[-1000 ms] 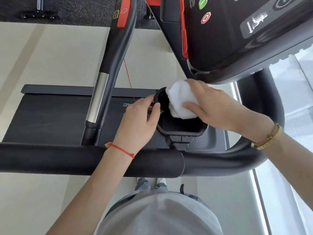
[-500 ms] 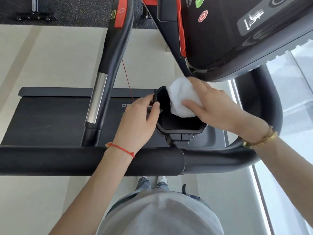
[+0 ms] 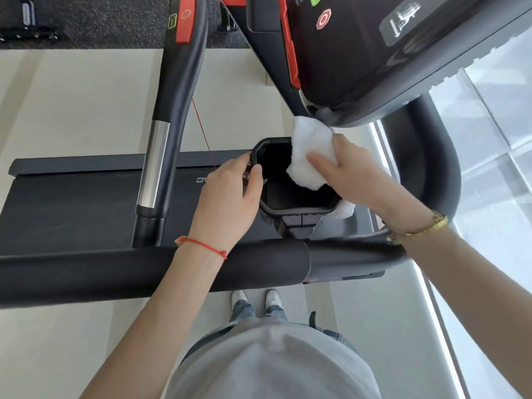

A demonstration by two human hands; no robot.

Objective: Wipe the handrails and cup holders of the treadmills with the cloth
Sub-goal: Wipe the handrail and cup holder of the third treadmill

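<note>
Head view: right hand (image 3: pixel 357 174) grips cloth (image 3: pixel 309 152) on cup holder (image 3: pixel 296 210) rim; left hand (image 3: pixel 230 194) grips opposite edge.

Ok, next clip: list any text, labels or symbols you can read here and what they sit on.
No full word is readable.
"C": partial reversed lettering on the treadmill deck, rest hidden by the left hand.
Console: red octagon stop symbol, part of a green button, white figure icon; no legible text.
Upright handrail: yellow label, too small to read.

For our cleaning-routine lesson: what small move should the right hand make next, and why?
Probably slide the cloth along the cup holder rim toward the near edge: the right hand presses it only on the far right side, while the left hand steadies the holder.
</note>
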